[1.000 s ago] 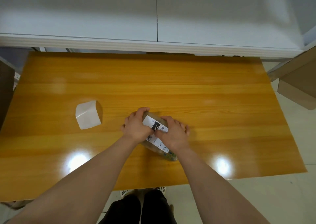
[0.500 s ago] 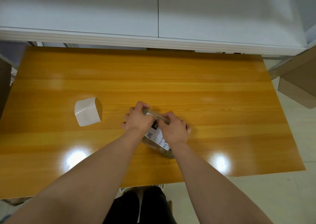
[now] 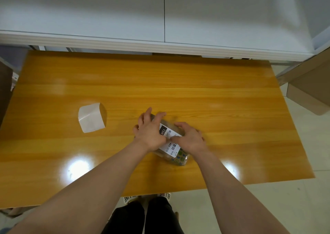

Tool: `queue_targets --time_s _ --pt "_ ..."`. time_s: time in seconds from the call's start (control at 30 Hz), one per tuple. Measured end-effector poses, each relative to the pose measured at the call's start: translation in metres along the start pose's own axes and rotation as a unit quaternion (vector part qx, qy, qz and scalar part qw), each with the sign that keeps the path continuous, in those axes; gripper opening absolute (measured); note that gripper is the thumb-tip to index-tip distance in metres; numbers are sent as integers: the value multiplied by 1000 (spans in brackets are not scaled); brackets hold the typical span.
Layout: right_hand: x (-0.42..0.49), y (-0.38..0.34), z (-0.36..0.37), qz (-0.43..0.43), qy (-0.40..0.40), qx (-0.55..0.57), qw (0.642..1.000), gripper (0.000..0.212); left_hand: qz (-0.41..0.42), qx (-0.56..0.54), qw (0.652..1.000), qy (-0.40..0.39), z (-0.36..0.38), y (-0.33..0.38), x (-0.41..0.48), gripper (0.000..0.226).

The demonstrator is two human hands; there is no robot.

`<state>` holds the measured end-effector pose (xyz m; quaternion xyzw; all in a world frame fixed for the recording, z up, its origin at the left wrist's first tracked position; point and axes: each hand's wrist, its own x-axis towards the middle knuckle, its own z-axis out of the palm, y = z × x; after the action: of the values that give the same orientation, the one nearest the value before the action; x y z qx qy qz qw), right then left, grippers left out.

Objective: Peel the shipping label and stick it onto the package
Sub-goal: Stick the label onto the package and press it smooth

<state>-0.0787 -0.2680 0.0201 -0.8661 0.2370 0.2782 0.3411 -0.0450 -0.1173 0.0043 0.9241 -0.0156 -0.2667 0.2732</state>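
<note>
A small clear package [image 3: 178, 158] with a green-patterned end lies on the wooden table [image 3: 196, 94], near its front edge. The white shipping label [image 3: 168, 141], with a black band and a barcode, lies along the package's top. My left hand [image 3: 150, 132] rests on the package's left side, fingers spread over its far end. My right hand [image 3: 190, 138] presses on its right side, fingers over the label's edge. Both hands hide much of the package.
The curled white backing paper [image 3: 92, 117] lies on the table to the left of my hands. A white cabinet [image 3: 160, 16] stands behind the table. A cardboard box [image 3: 310, 91] sits off the right edge. My legs and shoes show below the front edge.
Both hands have slid along the label toward the near side and apart, uncovering the black band at its far end. The package has barely shifted.
</note>
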Motion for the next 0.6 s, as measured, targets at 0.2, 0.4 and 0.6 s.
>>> queue_targets --time_s 0.2,0.4,0.6 --pt "-1 6 15 -10 28 37 999 57 -16 -19 999 22 8 1 -1 72" --pt "4 7 21 -3 61 61 996 44 -39 -52 998 21 8 3 4 62" --pt "7 5 25 9 93 71 993 32 -77 -82 993 41 9 7 8 45"
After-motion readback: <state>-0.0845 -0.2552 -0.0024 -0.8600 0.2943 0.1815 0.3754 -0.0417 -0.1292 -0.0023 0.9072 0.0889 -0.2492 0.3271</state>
